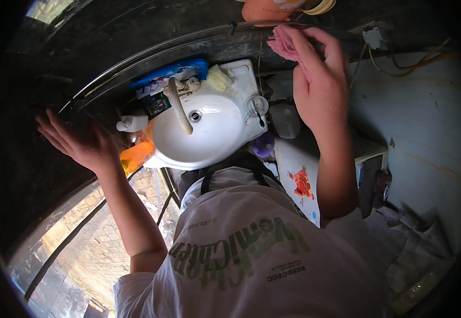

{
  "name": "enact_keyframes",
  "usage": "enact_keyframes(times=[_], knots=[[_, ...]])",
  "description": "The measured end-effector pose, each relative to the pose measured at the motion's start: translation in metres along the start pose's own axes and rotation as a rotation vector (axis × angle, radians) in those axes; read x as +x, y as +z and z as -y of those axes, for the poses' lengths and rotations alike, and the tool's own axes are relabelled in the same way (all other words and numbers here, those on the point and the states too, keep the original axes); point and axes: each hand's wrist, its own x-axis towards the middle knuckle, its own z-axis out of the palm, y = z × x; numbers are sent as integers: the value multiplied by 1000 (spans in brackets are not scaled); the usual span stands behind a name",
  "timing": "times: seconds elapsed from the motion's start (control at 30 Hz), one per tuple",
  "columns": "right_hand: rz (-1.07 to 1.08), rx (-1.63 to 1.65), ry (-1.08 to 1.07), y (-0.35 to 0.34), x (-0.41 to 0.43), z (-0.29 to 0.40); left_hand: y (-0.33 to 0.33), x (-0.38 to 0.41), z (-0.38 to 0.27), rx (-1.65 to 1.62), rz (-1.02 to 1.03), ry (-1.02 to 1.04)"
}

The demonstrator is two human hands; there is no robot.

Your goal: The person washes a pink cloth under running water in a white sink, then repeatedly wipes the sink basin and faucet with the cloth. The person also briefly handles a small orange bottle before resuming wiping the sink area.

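Note:
My right hand (323, 85) grips a crumpled pink cloth (284, 45) between thumb and fingers, just below a thin shiny rail (198, 31) along the dark wall. Raised at the left, my left hand (81, 145) has its fingers apart and holds nothing. Its fingertips are near the rail's left end; whether they touch the dark surface I cannot tell. Between and below my hands is a white washbasin (210, 139) with a curved pale spout (179, 109) over it. An orange-pink cup (268, 12) with a flower print stands above the rail, close to the cloth.
A glass mug (250, 104) with a toothbrush sits on the basin's right rim. Blue packaging (194, 67) and a pale yellow crumpled item (217, 78) lie behind the spout. Left are a white bottle (135, 123) and an orange bottle (138, 156). Loose wires hang from a wall socket (374, 38).

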Motion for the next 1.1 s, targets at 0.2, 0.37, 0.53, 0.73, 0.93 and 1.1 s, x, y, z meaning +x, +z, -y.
enact_keyframes(times=[0.2,0.37,0.53,0.73,0.93,1.1], knots=[[-13,-45,34,-2,0,-6,-2,1,1,-11,0,20],[-31,-43,40,5,-2,0,-3,1,2,-23,2,36],[34,-29,-12,-3,5,-4,-1,1,2,-18,-3,39],[75,103,-67,-2,2,6,0,0,1,-25,-1,30],[-8,-126,133,-10,-9,-18,-3,-2,5,-49,8,18],[33,-97,97,8,-5,32,0,-2,4,-23,6,25]])
